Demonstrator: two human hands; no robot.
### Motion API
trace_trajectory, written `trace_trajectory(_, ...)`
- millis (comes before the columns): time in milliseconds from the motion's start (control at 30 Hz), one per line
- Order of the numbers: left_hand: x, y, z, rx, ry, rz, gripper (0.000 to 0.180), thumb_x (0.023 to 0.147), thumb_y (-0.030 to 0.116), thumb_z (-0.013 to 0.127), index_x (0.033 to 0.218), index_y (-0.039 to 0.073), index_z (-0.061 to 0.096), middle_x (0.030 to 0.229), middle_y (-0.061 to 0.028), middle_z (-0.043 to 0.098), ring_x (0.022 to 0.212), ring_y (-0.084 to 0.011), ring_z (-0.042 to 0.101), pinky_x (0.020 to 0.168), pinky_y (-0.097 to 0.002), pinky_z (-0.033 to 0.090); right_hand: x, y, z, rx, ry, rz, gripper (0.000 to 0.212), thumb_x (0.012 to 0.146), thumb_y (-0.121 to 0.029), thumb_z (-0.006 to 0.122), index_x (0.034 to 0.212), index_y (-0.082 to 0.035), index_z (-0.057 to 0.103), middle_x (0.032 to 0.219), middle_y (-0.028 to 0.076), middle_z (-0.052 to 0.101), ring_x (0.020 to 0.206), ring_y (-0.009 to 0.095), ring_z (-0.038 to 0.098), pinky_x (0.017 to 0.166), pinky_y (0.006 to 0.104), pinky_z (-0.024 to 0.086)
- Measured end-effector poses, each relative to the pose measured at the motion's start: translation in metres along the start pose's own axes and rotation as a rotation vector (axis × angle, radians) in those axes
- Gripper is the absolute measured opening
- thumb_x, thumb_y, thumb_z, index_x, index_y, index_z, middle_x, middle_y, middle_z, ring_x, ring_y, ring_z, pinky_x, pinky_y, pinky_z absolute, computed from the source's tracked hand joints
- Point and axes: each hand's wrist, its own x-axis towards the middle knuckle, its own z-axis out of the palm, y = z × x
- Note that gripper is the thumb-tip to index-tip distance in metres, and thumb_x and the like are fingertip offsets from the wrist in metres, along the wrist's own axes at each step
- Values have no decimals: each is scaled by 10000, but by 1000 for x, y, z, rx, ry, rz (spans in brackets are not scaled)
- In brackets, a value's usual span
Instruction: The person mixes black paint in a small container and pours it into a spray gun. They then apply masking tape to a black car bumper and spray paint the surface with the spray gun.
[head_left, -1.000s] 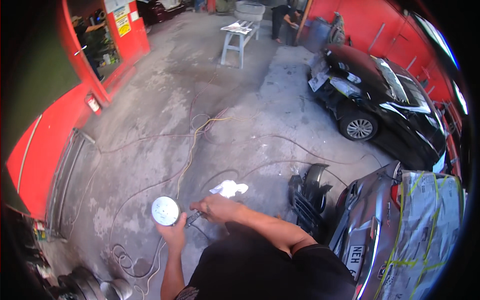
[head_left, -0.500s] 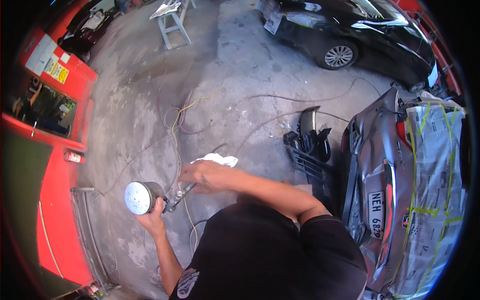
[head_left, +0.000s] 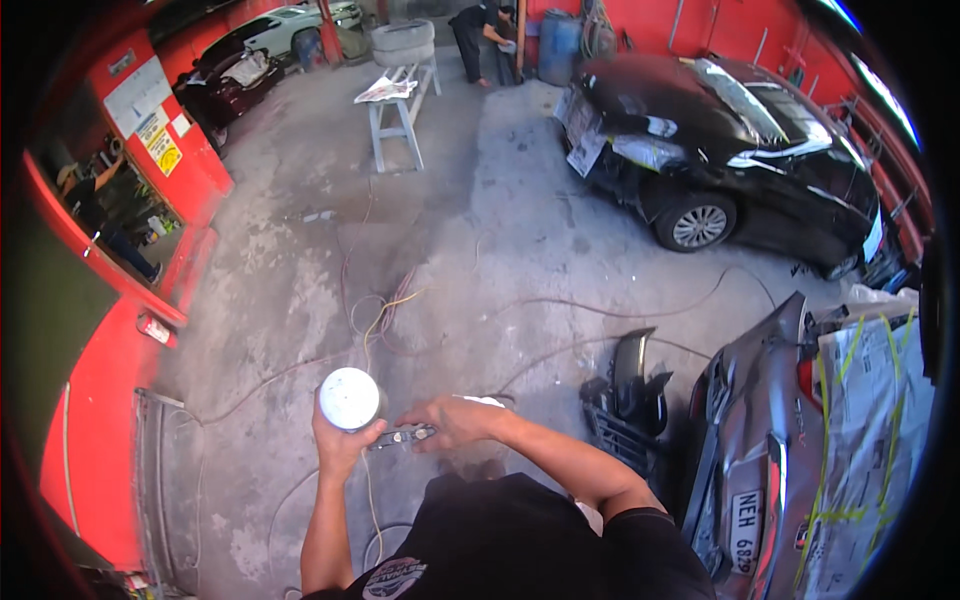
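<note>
left hand (head_left: 338,445) gripped round white-faced tool (head_left: 350,398) | right hand (head_left: 455,420) at its dark fitting (head_left: 402,437), couldn't tell if clenched | black car (head_left: 790,190) stood ahead-right

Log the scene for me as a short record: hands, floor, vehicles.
Left hand: holding a round white-topped tool
Right hand: at the tool's other end; closure unclear
Floor: white cloth, partly hidden; loose black car parts
Nearer vehicle: grey vehicle, partly covered in taped paper
Farther vehicle: black car
</note>
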Motion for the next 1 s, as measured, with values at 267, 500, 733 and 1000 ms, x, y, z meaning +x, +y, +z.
trace_trajectory(267,73,-11,3,-76,-220,-14,842,640,127,981,1361,11,561,1207,-70,667,1136,-192,635,1020,-359,504,40,17,-3,58,88,35,437,929,-221,731,1283,22,651,1162,280,711,1056,460,681,925,499,542)
trace_trajectory(500,116,-102,19,-49,-127,45,813,897,257,844,1554,8,434,1526,-152,529,1426,-251,485,1173,-374,401,65,48,-29,11,561,130,374,990,-212,703,1271,31,668,889,187,739,765,238,712,715,397,567)
trace_trajectory(733,28,-356,115,36,-413,-987,567,1078,549,475,1341,77,643,1169,-158,736,1080,-268,696,994,-453,531,75,94,-134,165,965,372,252,976,-181,695,1076,50,687,656,154,686,564,241,668,551,394,511)
trace_trajectory(1000,135,-345,301,-916,-302,-1211,1017,930,837,394,1488,-11,460,1375,-247,616,1239,-429,606,1063,-639,469,15,165,-257,400,1327,384,268,1022,-252,689,1077,8,655,678,31,599,581,135,565,525,342,461)
